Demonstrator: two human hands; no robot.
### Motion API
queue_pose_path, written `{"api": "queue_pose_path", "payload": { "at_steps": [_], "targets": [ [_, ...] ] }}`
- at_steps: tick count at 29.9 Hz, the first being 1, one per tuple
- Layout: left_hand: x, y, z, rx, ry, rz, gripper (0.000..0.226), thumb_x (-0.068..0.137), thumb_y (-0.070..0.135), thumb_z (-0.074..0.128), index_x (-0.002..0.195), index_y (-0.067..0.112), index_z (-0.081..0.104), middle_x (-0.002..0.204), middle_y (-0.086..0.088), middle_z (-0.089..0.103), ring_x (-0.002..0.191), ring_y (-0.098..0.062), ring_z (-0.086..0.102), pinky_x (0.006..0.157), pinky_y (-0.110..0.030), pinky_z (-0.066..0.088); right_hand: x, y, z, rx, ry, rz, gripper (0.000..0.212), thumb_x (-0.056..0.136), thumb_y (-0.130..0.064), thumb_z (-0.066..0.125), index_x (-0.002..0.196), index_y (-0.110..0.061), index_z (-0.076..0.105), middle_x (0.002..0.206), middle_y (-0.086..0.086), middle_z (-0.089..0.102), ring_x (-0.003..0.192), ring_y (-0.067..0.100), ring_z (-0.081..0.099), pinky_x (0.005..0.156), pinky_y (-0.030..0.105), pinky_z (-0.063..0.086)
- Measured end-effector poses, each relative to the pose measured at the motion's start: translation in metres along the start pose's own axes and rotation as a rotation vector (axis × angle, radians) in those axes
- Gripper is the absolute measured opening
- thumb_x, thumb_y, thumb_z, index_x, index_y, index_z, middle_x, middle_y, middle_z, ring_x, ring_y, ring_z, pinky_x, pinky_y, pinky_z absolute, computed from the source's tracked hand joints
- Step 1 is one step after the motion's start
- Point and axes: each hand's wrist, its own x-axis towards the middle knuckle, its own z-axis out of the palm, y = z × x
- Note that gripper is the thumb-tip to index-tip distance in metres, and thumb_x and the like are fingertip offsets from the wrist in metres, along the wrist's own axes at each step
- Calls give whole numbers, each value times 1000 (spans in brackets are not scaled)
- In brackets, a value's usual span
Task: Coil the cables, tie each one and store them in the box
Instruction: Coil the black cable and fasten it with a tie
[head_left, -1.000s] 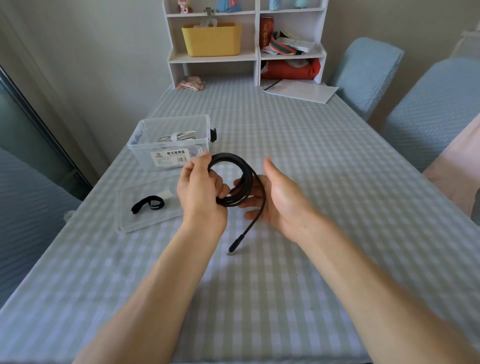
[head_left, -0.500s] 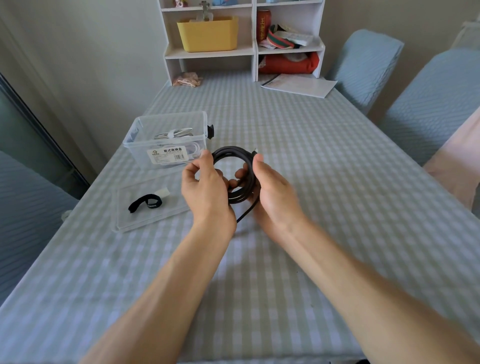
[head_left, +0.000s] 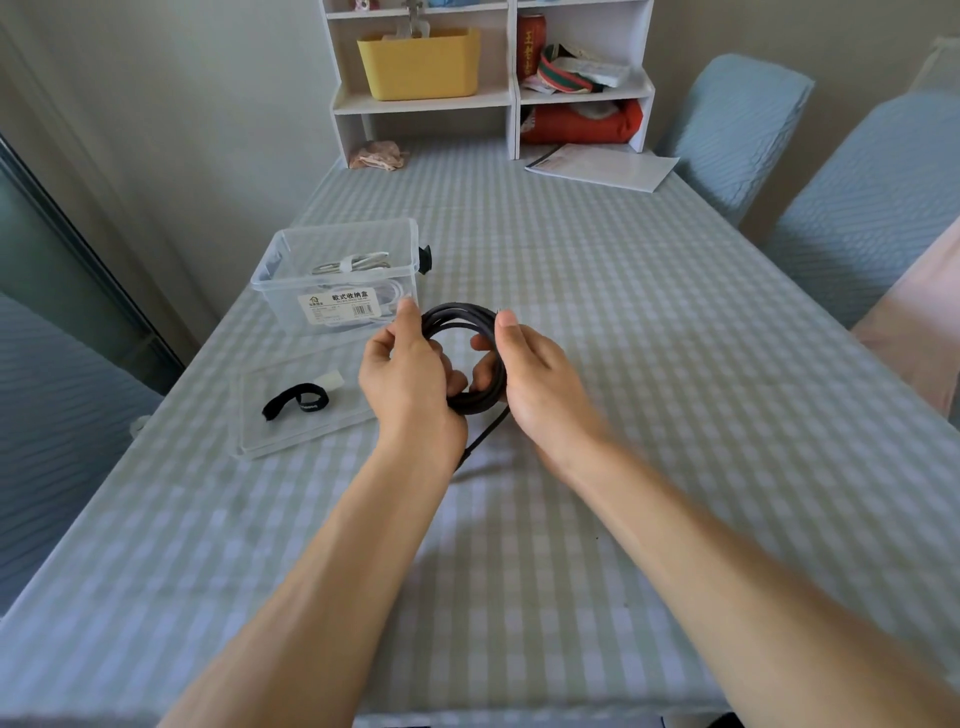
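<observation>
— What are we seeing of the black cable (head_left: 464, 317)?
— We are finding it wound into a round coil of several loops, raised above the table, one loose end trailing down toward us.
— And the box (head_left: 340, 278)?
— We are noting a clear, open, labelled box standing left of the coil, a tied white cable (head_left: 349, 262) lying inside; a black strap (head_left: 296, 401) is lying on its flat lid (head_left: 332, 415).

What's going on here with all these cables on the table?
A person is winding a black cable into a coil, both hands gripping it: the left hand and the right hand. One end hangs loose. A black strap waits on the clear lid. White tied cables lie in the clear box.
</observation>
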Motion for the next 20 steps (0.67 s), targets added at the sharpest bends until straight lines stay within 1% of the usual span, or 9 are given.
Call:
{"api": "queue_pose_path", "payload": {
  "at_steps": [2, 3, 6, 8, 10, 12, 15, 17, 20],
  "targets": [
    [2, 1, -2, 5, 17, -4, 26, 95, 33, 62, 83, 15, 48, 49, 6, 33, 43, -12, 28, 41, -23, 27, -2, 2, 1, -2, -12, 12, 50, 105, -46, 32, 100, -10, 67, 60, -10, 64, 64, -1, 59, 68, 16, 41],
    [3, 1, -2, 7, 23, -6, 26, 95, 33, 62, 83, 15, 47, 50, 6, 33, 43, -13, 27, 41, -24, 27, -2, 2, 2, 12, -16, 16, 50, 105, -46, 33, 100, -10, 67, 61, -9, 65, 65, -2, 60, 69, 16, 41],
    [5, 3, -3, 4, 20, -8, 25, 94, 32, 62, 81, 16, 47, 51, 5, 32, 45, -13, 26, 42, -25, 27, -3, 2, 4, 54, -26, 17, 49, 104, -48, 34, 95, -12, 66, 61, -7, 66, 66, 2, 62, 72, 20, 42],
    [5, 4, -3, 16, -16, -18, 23, 95, 31, 61, 82, 16, 48, 50, 6, 32, 44, -13, 26, 42, -24, 27, -2, 1, 4, 69, -19, 31, 46, 104, -48, 35, 91, -15, 65, 56, -9, 63, 63, 3, 59, 74, 22, 41],
    [5, 6, -2, 69, -112, -44, 25, 95, 31, 60, 79, 17, 48, 48, 6, 34, 42, -11, 27, 42, -24, 28, 1, 0, 0, 151, 10, 53, 44, 104, -46, 37, 89, -15, 64, 52, -9, 56, 62, 7, 56, 78, 27, 42],
    [4, 11, -2, 157, -258, -84, 28, 96, 34, 59, 75, 19, 48, 49, 4, 36, 41, -12, 26, 42, -24, 28, 2, -3, -5, 246, 37, 69, 42, 104, -43, 40, 89, -13, 64, 48, -10, 47, 59, 11, 52, 76, 32, 44],
    [1, 16, -2, 259, -428, -160, 38, 96, 35, 60, 61, 21, 52, 50, 2, 31, 42, -12, 21, 40, -23, 25, 1, -9, -16, 122, 22, 32, 41, 105, -40, 40, 93, -12, 67, 45, -11, 41, 55, 10, 50, 71, 30, 45],
    [0, 15, -1, 251, -442, -180, 41, 96, 30, 58, 57, 21, 52, 51, 2, 25, 41, -12, 18, 39, -23, 22, 3, -11, -19, 127, -27, 56, 42, 105, -41, 40, 90, -13, 69, 46, -9, 38, 54, 12, 48, 68, 29, 44],
    [1, 12, -2, 150, -370, -158, 31, 94, 18, 59, 67, 18, 42, 48, 4, 23, 37, -10, 18, 37, -22, 19, 3, -13, -21, 336, -107, 172, 43, 104, -40, 44, 91, -9, 71, 52, -2, 39, 55, 15, 48, 68, 29, 43]
  ]
}}
